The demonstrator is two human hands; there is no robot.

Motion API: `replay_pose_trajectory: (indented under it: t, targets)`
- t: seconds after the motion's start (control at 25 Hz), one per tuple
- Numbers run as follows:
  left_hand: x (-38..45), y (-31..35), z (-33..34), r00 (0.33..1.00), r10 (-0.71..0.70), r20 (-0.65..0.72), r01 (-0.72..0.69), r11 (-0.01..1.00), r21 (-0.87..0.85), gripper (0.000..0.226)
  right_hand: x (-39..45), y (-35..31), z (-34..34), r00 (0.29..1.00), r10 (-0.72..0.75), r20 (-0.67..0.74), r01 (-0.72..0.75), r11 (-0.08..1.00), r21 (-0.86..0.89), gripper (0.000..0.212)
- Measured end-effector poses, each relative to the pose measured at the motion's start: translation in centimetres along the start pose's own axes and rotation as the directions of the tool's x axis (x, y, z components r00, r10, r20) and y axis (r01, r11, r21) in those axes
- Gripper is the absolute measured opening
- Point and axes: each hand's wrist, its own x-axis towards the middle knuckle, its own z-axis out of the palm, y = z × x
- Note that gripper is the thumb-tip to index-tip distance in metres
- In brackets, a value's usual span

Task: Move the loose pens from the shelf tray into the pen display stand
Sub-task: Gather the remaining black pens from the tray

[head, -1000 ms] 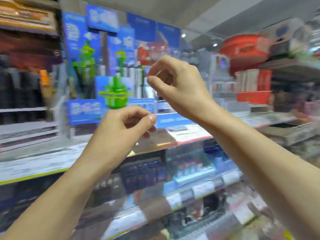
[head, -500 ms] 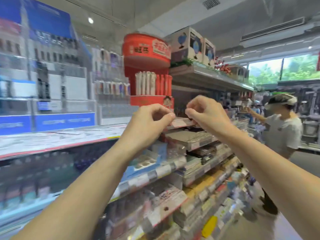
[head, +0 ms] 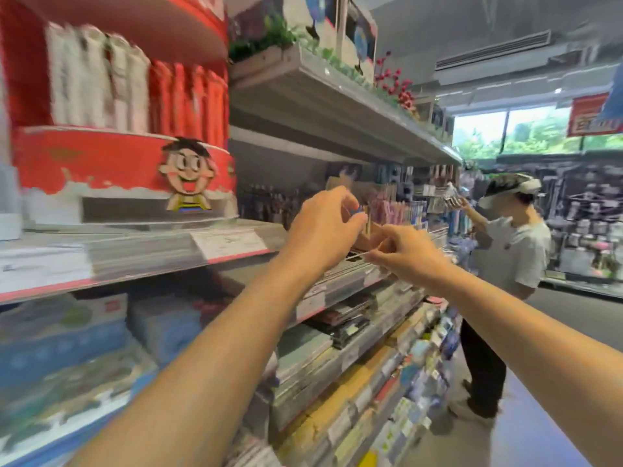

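One head-worn wide-angle view looks forward along a shop aisle, turned toward the shelves (head: pixel 236 244) filling the left of the frame. It sits close: both forearms rise from the bottom edge toward centre. The aisle floor (head: pixel 556 318) recedes at right.

No lettering is legible on the red hanging sign (head: pixel 594 115) or shelf price label (head: pixel 229 243).

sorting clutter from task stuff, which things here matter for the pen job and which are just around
Job:
left hand
right hand
pens racked past the hands

Just around:
red display
price label
notebooks
other shopper
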Motion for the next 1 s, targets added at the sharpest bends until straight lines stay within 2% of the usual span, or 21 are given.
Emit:
replay_pose_trajectory:
  t: [0.16, 0.32, 0.44, 0.52, 0.64, 0.76, 0.84, 1.0]
  targets:
    - [7.2, -2.6, 5.6, 0.998, -0.062, -0.005, 0.062, 0.995, 0.084, 0.024, 7.9, 5.3, 0.2, 0.998, -0.044, 0.046, 0.048, 0.994, -0.095, 0.011]
    - [11.8, -5.9, 9.2, 0.985, -0.173, 0.004, 0.170, 0.973, 0.153, 0.025, 15.8, 9.1, 1.6, 0.990, -0.120, 0.069, 0.126, 0.987, -0.097, 0.013]
    - [14.5, -8.8, 11.2, 0.957, -0.291, 0.009, 0.281, 0.930, 0.238, 0.025, 21.6, 11.2, 4.3, 0.957, -0.215, 0.194, 0.231, 0.971, -0.065, 0.013]
    - [16.1, -11.0, 12.2, 0.913, -0.409, -0.002, 0.393, 0.877, 0.276, 0.025, 25.1, 12.2, 6.9, 0.913, -0.277, 0.299, 0.286, 0.958, 0.013, 0.008]
    - [18.3, -14.0, 14.0, 0.762, -0.648, -0.019, 0.621, 0.722, 0.305, 0.020, 30.1, 13.0, 10.4, 0.837, -0.316, 0.447, 0.318, 0.945, 0.073, 0.008]
    - [19.5, -16.8, 16.1, 0.537, -0.844, -0.008, 0.785, 0.496, 0.371, 0.034, 33.6, 12.7, 13.4, 0.771, -0.318, 0.552, 0.339, 0.938, 0.067, 0.018]
    - [20.3, -18.3, 17.4, 0.424, -0.906, -0.010, 0.837, 0.387, 0.388, 0.043, 35.6, 12.4, 14.8, 0.721, -0.305, 0.623, 0.373, 0.927, 0.022, 0.025]
    - [22.0, -20.7, 19.3, 0.279, -0.960, -0.020, 0.828, 0.230, 0.512, 0.061, 37.7, 11.6, 17.4, 0.683, -0.272, 0.678, 0.411, 0.910, -0.048, 0.026]
